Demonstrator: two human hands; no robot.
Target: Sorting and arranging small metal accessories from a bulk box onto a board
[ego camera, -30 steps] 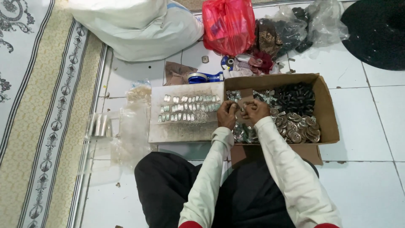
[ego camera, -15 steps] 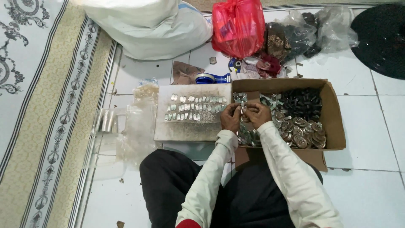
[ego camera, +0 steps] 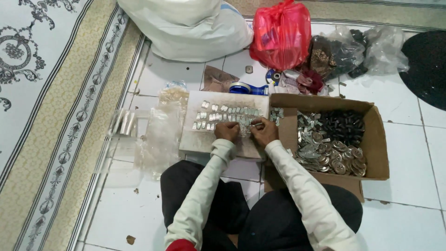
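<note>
I sit on a tiled floor with a pale flat board point(ego camera: 204, 142) in front of my knees. Rows of small silver metal pieces point(ego camera: 223, 114) lie across its far half. My left hand point(ego camera: 226, 131) and my right hand point(ego camera: 264, 131) meet over the board's right part, fingers curled toward each other. A small silver piece point(ego camera: 256, 124) shows at my right fingertips. What my left fingers hold is hidden. Just right of my hands stands an open cardboard box point(ego camera: 378, 144) with round metal parts point(ego camera: 344, 158), black parts point(ego camera: 346, 125) and silver clips.
Clear plastic bags point(ego camera: 160, 135) lie left of the board, beside a patterned carpet point(ego camera: 51, 107). Beyond the board are a blue tape roll point(ego camera: 241, 88), a white sack point(ego camera: 190, 25), a red bag point(ego camera: 281, 35) and clear bags of dark parts point(ego camera: 353, 46). A dark mat point(ego camera: 427, 60) sits far right.
Both hands have moved left, from the box's left edge to over the board. The camera view has shifted slightly.
</note>
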